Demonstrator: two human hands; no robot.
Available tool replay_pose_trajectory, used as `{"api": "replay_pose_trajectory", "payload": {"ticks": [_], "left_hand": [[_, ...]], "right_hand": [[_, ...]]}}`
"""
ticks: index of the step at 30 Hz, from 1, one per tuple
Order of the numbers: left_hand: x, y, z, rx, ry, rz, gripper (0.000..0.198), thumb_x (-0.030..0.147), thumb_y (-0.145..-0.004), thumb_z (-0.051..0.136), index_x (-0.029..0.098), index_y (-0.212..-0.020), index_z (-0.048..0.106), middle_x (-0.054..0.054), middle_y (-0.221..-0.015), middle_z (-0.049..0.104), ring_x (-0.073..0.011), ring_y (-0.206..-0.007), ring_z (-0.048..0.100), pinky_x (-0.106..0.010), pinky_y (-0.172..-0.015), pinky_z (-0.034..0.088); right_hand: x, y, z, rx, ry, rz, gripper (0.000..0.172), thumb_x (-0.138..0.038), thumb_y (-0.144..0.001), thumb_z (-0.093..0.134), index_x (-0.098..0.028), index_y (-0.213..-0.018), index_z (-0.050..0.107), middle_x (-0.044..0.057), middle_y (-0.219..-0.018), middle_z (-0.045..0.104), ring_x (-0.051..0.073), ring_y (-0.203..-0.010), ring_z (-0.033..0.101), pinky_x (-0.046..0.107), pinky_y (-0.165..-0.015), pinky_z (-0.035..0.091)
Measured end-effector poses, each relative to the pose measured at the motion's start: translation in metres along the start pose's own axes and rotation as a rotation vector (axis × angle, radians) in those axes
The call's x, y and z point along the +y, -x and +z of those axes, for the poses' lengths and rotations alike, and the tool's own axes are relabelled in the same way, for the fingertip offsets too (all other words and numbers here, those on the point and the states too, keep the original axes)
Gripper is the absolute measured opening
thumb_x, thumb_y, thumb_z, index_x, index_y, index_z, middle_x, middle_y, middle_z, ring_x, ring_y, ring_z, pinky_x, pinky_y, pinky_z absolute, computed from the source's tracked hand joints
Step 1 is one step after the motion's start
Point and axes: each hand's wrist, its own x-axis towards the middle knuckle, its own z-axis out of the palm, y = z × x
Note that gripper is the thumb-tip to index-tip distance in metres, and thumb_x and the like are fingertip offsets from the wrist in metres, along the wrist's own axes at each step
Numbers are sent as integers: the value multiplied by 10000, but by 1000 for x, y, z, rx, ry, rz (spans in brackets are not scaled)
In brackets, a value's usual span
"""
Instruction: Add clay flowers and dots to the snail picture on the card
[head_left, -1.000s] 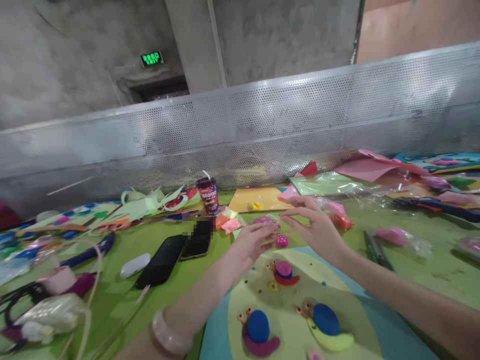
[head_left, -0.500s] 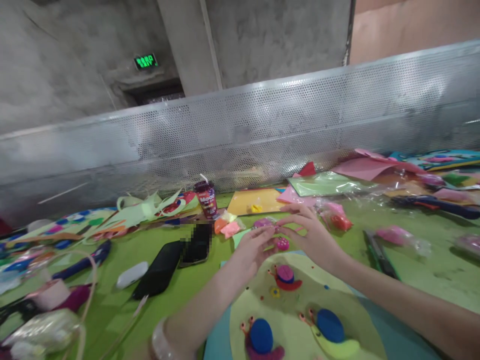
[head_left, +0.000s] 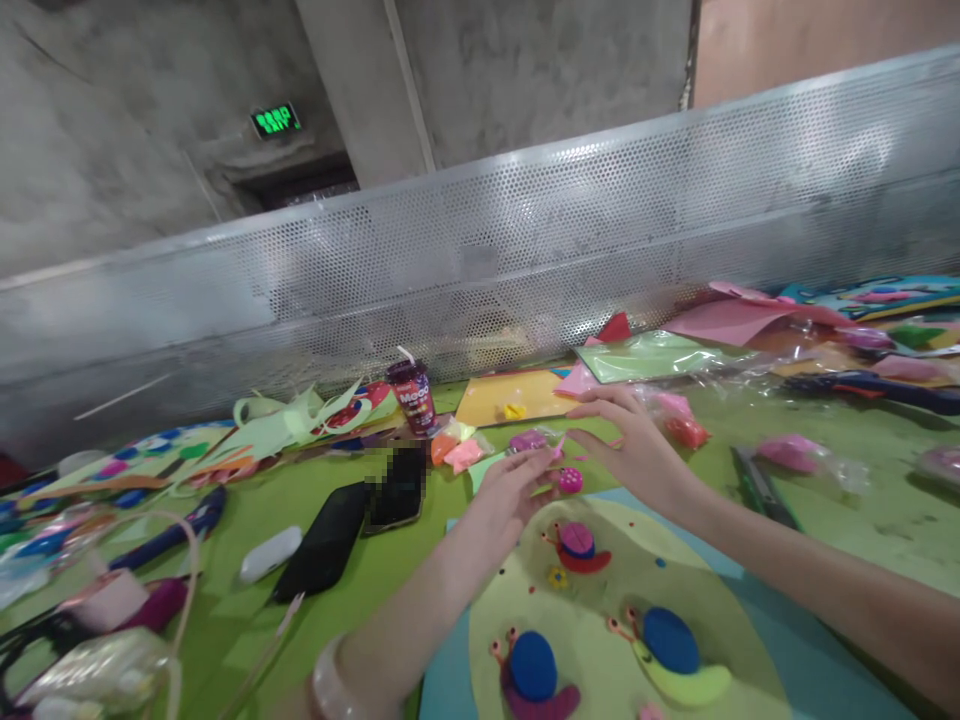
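Observation:
My left hand, with a band on its wrist, is closed, its fingertips pinching a small pink piece of modelling clay. To the right of it hovers my right hand, thumb and fingers apart, with nothing seen between them. Just below the hands sits a pink dotted ball. Nearest to me lies a blue board with a pale yellow-green centre. It bears a red snail, a purple snail with a blue shell and a yellow snail, plus a small yellow flower.
Left of my arm lie two dark phones, a white case and a cable. A dark drink cup stands at the back. Bagged clay, a box cutter and coloured sheets lie right. Behind runs a perforated metal panel.
My right fingers have drawn away from my left fingertips, and the small pink piece now shows at the left hand. The view has shifted slightly.

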Motion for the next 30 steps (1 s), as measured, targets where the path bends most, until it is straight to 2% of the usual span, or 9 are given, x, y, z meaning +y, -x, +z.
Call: {"api": "replay_pose_trajectory", "payload": {"ticks": [6, 11, 15, 19, 22, 25, 30], "left_hand": [[-3, -4, -3, -43, -2, -24, 249, 367, -715, 692, 150, -834, 688, -88, -951, 665, -155, -714, 598, -291, -720, 433], [-3, -4, -3, -81, -26, -20, 247, 324, -735, 675, 155, -916, 679, -100, -1075, 628, -164, -765, 607, -284, -733, 429], [-4, -3, -2, -98, 0, -27, 206, 316, -748, 671, 166, -890, 681, -68, -988, 637, -145, -759, 597, -273, -731, 426], [-5, -2, 0, -111, 13, 11, 195, 301, -714, 708, 159, -846, 682, -49, -862, 636, -147, -742, 588, -298, -754, 429], [-4, -1, 1, -28, 10, 58, 196, 252, -619, 778, 145, -747, 677, -30, -777, 620, -138, -707, 568, -307, -749, 438], [-5, -1, 1, 14, 22, 60, 217, 227, -542, 817, 143, -664, 659, -12, -714, 601, -129, -676, 551, -310, -739, 448], [-6, -3, -1, 2, 32, 43, 189, 222, -571, 805, 144, -669, 662, -16, -719, 615, -123, -687, 565, -276, -719, 449]], "right_hand": [[1, -1, 0, 14, 60, 99, 206, -240, -814, 518, -217, -1014, 565, 89, -1042, 547, 256, -1028, 505, 458, -885, 438], [-9, 2, 1, -44, 55, 137, 251, -274, -835, 493, -220, -1075, 544, 97, -1095, 525, 258, -1056, 496, 441, -843, 469], [-15, 7, 5, -117, 19, 173, 262, -280, -845, 485, -224, -1096, 529, 102, -1103, 523, 245, -1025, 522, 423, -821, 487], [-15, 9, 7, -131, 6, 109, 115, -203, -812, 530, -202, -897, 608, 94, -1030, 546, 246, -1042, 509, 457, -909, 440], [-17, 8, 5, -161, -3, 65, 111, -176, -801, 560, -212, -780, 663, 87, -1029, 554, 247, -1032, 505, 478, -919, 431], [-20, 6, 2, -189, -25, 61, 149, -171, -807, 569, -244, -786, 697, 69, -1048, 565, 241, -1032, 503, 470, -902, 448], [-20, 2, -3, -226, -52, 118, 144, -185, -793, 599, -276, -802, 710, 53, -1052, 569, 232, -1053, 502, 458, -912, 449]]}}
